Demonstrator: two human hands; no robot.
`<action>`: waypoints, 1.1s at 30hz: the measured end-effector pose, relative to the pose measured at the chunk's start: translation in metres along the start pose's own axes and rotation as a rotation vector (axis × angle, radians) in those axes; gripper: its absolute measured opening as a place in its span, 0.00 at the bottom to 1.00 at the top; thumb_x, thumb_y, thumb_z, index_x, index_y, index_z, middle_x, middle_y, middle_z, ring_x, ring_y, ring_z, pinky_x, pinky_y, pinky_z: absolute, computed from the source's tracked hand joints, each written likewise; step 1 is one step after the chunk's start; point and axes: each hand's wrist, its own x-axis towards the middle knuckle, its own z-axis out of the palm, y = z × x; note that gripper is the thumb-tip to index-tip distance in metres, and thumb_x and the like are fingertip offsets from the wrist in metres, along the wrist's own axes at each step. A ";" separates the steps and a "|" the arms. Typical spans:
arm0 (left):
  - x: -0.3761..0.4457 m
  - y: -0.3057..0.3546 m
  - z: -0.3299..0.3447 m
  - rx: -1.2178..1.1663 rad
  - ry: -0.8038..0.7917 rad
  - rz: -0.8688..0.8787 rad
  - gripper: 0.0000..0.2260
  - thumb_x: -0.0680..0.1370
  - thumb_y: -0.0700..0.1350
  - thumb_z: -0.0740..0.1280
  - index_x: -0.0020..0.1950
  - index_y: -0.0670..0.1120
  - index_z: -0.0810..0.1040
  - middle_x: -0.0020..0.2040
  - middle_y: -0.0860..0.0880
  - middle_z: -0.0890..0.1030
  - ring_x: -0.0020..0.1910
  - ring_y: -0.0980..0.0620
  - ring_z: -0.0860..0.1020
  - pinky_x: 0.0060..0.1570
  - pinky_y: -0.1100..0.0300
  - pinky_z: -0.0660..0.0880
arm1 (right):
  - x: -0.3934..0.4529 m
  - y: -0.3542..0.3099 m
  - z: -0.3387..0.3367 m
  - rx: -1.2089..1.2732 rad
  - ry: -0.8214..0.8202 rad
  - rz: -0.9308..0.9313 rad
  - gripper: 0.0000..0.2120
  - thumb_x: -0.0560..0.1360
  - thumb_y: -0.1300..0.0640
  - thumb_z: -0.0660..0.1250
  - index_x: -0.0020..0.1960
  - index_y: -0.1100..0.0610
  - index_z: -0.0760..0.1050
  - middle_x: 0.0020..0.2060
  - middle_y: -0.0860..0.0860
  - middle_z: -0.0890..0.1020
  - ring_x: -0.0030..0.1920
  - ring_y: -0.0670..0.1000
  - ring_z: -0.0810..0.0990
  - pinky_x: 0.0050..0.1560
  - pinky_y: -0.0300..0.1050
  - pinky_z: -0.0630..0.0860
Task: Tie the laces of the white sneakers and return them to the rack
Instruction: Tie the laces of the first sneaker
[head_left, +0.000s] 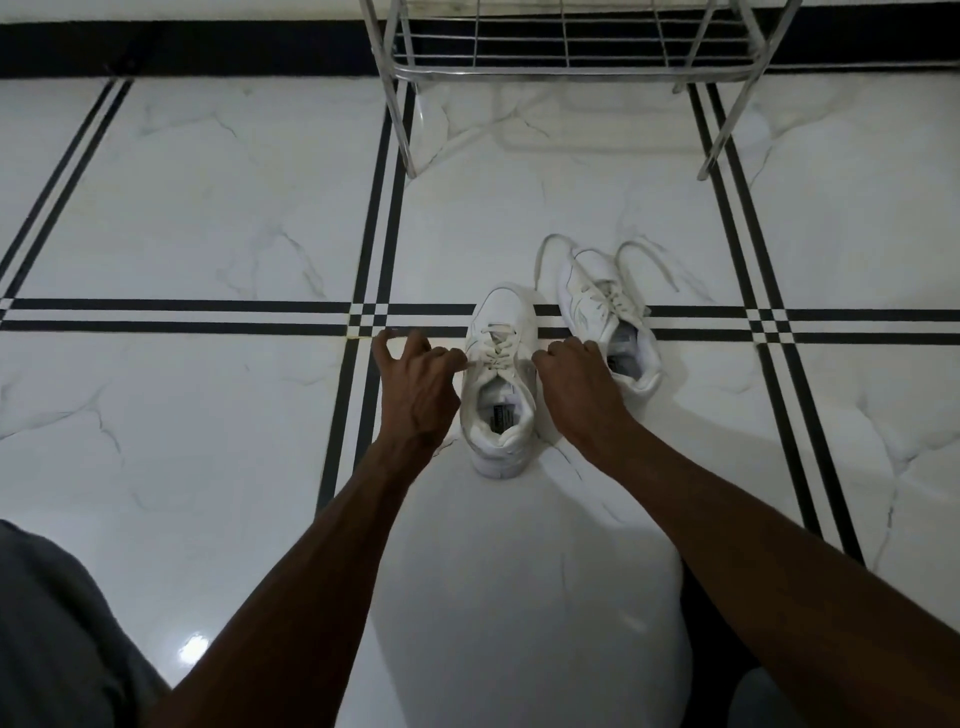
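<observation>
Two white sneakers stand on the tiled floor, toes pointing away from me. The nearer sneaker sits between my hands. My left hand is at its left side, fingers pinched on a lace end pulled out to the left. My right hand is at its right side, closed on the other lace end. The farther sneaker lies just behind my right hand, its laces loose and spread on the floor.
A metal wire shoe rack stands at the far wall, its legs on the floor beyond the sneakers. The floor is white marble tile with black double stripes. My clothed knee fills the lower left corner.
</observation>
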 end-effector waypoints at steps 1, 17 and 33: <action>-0.001 0.003 0.002 -0.065 -0.021 -0.060 0.13 0.72 0.34 0.67 0.46 0.50 0.87 0.34 0.52 0.85 0.45 0.47 0.80 0.68 0.38 0.63 | -0.002 -0.001 0.000 0.021 0.010 0.000 0.06 0.65 0.70 0.69 0.38 0.61 0.77 0.32 0.58 0.81 0.36 0.61 0.81 0.40 0.53 0.75; 0.008 -0.004 -0.027 -1.254 -0.412 -0.697 0.27 0.86 0.61 0.48 0.69 0.45 0.76 0.65 0.47 0.79 0.62 0.47 0.78 0.51 0.54 0.78 | 0.028 -0.033 -0.011 1.191 -0.269 0.602 0.18 0.73 0.41 0.65 0.57 0.50 0.81 0.52 0.48 0.85 0.54 0.52 0.83 0.60 0.57 0.79; 0.049 0.003 -0.055 -0.725 0.160 -0.539 0.15 0.84 0.50 0.61 0.51 0.40 0.81 0.49 0.44 0.84 0.49 0.46 0.81 0.51 0.54 0.76 | 0.032 0.005 -0.047 1.025 0.124 0.465 0.10 0.77 0.63 0.64 0.52 0.55 0.83 0.49 0.49 0.86 0.46 0.47 0.84 0.49 0.42 0.80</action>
